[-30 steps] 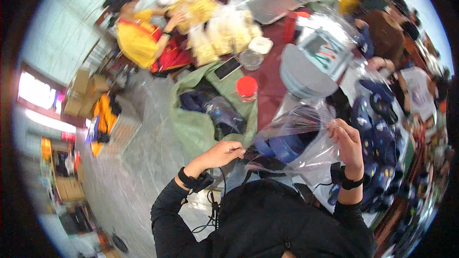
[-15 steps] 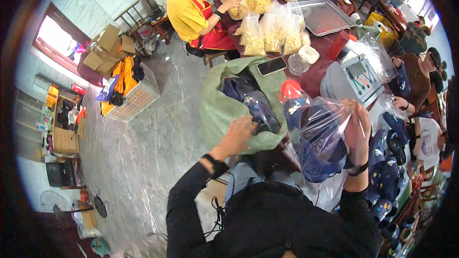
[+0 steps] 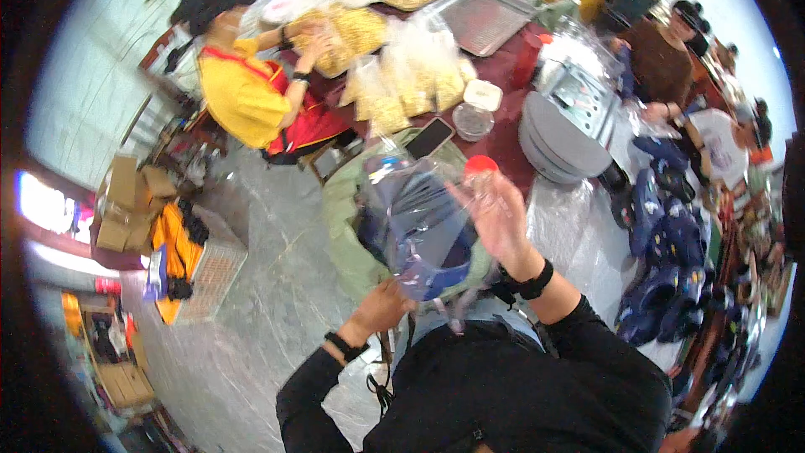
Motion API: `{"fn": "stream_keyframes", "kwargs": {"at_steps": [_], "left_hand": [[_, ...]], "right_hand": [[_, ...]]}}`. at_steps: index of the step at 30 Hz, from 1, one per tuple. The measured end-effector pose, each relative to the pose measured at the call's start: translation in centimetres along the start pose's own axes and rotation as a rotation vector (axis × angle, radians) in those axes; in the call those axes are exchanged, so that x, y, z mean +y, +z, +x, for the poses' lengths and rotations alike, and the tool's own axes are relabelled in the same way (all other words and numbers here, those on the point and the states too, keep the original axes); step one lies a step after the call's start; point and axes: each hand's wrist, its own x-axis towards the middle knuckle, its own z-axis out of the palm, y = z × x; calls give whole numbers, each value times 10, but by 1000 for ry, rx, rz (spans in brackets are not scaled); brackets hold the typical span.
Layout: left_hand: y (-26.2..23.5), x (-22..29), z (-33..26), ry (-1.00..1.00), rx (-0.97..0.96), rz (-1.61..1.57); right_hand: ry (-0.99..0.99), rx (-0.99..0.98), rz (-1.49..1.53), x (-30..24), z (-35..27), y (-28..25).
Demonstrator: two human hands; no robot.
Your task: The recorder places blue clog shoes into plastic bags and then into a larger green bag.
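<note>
A pair of navy-blue clogs (image 3: 429, 231) in a clear plastic bag hangs over the mouth of a green woven sack (image 3: 342, 245). My left hand (image 3: 387, 305) is closed on the lower left edge of this bag, by the heel end of the clogs. Beside the bag's right edge, my right hand (image 3: 501, 220) is raised with its fingers apart, close to the plastic. Whether its fingertips touch the bag is blurred. More dark items inside the sack are mostly hidden behind the clogs.
A phone (image 3: 430, 138) lies at the sack's far edge, near a red cap (image 3: 481, 169). A grey machine (image 3: 560, 136) stands to the right, with several navy clogs (image 3: 662, 235) beyond. Across the table a person in yellow (image 3: 243, 96) handles bags of yellow food pieces (image 3: 381, 109).
The bagged clogs have moved left, from beside the sack to over its opening. My left hand has come down and closed on the bag; my right hand has released it and opened.
</note>
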Motion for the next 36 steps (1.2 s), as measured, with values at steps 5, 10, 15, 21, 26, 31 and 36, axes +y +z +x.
{"fn": "stream_keyframes", "kwargs": {"at_steps": [5,10,15,21,26,31,36], "left_hand": [[-6,19,-31,-78,-155,-31],[-21,12,2,-21,37,60],[-23,-2,43,-87,-131,-56],[-10,-3,45,-175,-164,-201],[-15,0,52,-250,-197,-279],[-10,7,45,-347,-166,-299],[-7,14,48,-420,-130,-313]], "right_hand": [[247,222,-699,30,-60,-85],[449,-337,-1495,51,-87,-115],[304,-862,-1619,69,-49,-136],[-115,-103,-1934,-7,58,-136],[204,-433,-2368,20,62,-183],[243,-43,-2295,-12,79,-181],[13,-25,-2586,-22,93,-213]]}}
